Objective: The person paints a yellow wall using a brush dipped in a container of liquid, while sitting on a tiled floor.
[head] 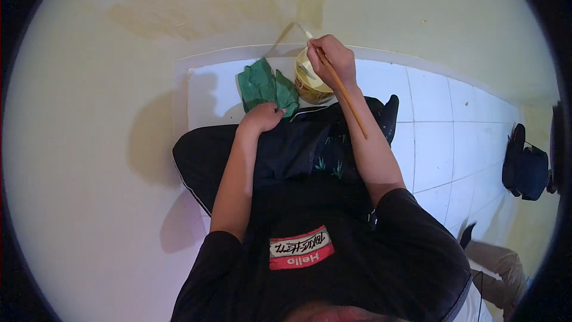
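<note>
My right hand [334, 60] grips a slim paintbrush [342, 85] with an orange-brown handle. Its pale tip points up at the cream wall [214, 13], at or very near the surface; contact is hard to tell. Below that hand stands a yellow tub [313, 94] holding a cream-coloured liquid, partly hidden by the hand. A greyish utensil [306, 70] leans inside the tub; its kind is unclear. My left hand [262, 117] has its fingers curled on the lower edge of a crumpled green cloth [259, 81], which lies left of the tub.
Darker beige patches [152, 13] mark the wall. A low white skirting [380, 53] runs along its base. White floor tiles [433, 143] stretch right, towards a dark bag-like object [527, 170]. Another person's trousered leg [496, 259] shows at lower right. My folded legs [277, 152] fill the near floor.
</note>
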`<act>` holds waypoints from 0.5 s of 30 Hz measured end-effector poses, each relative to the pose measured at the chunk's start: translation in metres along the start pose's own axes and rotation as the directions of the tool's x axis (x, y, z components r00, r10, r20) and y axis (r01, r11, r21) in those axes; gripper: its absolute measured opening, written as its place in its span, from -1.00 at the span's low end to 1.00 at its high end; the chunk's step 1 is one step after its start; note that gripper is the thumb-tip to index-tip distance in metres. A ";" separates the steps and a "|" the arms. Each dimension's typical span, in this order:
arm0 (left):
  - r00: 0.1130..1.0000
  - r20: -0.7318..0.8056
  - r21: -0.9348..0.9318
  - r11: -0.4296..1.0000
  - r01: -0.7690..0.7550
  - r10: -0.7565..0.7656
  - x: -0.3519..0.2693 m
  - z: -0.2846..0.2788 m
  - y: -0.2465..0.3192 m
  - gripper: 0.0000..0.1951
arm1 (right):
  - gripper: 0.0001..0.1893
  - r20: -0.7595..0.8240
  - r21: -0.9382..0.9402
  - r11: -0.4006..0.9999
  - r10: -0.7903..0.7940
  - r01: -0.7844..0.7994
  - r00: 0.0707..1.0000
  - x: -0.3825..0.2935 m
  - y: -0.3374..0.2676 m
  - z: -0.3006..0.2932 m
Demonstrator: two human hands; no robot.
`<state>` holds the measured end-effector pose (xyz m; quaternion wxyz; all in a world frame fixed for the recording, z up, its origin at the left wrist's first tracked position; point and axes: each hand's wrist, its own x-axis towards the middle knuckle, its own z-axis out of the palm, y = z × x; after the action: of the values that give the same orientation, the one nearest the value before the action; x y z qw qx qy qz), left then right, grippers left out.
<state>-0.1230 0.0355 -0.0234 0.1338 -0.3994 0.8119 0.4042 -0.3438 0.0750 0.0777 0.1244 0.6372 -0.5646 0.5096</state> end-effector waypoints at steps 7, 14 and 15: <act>1.000 0.013 0.007 1.000 0.004 -0.004 -0.003 -0.003 0.003 -0.49 | -0.89 -0.175 -0.025 0.998 -0.062 0.058 0.983 0.011 -0.002 0.000; 0.999 -0.003 -0.002 0.999 -0.034 0.034 0.010 0.006 -0.003 -0.49 | -0.88 0.112 -0.031 0.991 0.134 -0.131 0.985 -0.011 0.020 0.007; 1.000 -0.002 -0.006 1.000 -0.016 0.016 0.009 0.005 -0.006 -0.49 | -0.88 0.116 -0.027 0.991 0.135 -0.132 0.984 -0.007 0.014 0.007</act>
<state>-0.1246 0.0325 -0.0345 0.1285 -0.3936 0.8140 0.4074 -0.3510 0.0688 0.0632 0.0627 0.6255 -0.6173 0.4730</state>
